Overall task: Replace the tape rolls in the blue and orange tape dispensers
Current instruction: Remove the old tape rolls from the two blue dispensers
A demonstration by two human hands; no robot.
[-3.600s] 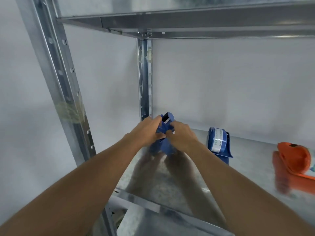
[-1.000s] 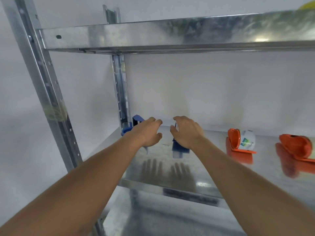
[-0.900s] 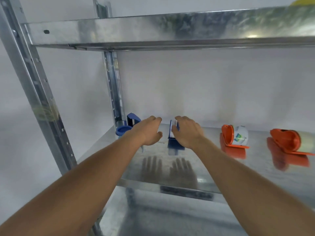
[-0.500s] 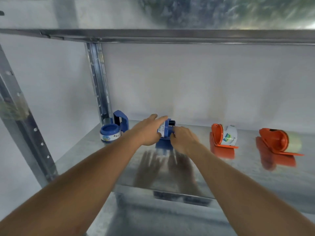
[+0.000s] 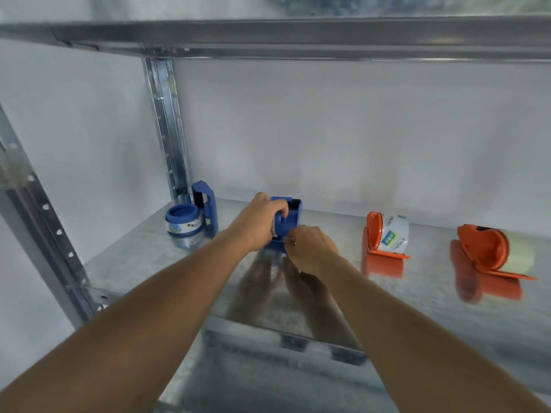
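Blue tape dispenser [image 5: 287, 218] sits on the metal shelf [image 5: 417, 308], mid-left, between both hands. Left hand [image 5: 258, 223] wraps over its top and left side, fingers curled round the body. Right hand [image 5: 310, 248] is at its lower front, fingertips pinching at the dispenser's edge; exactly what they pinch is too small to tell. The two hands nearly touch.

Second blue dispenser [image 5: 205, 211] stands upright near the rear upright post [image 5: 165, 129], a tape roll with blue core [image 5: 182, 225] just beside it, to its left.

To the right, well apart: orange dispenser [image 5: 374, 234] carrying a printed white roll [image 5: 393, 236]; farther right, another orange dispenser [image 5: 483, 248] with a pale roll [image 5: 518, 256]. Upper shelf [image 5: 298, 37] overhead.
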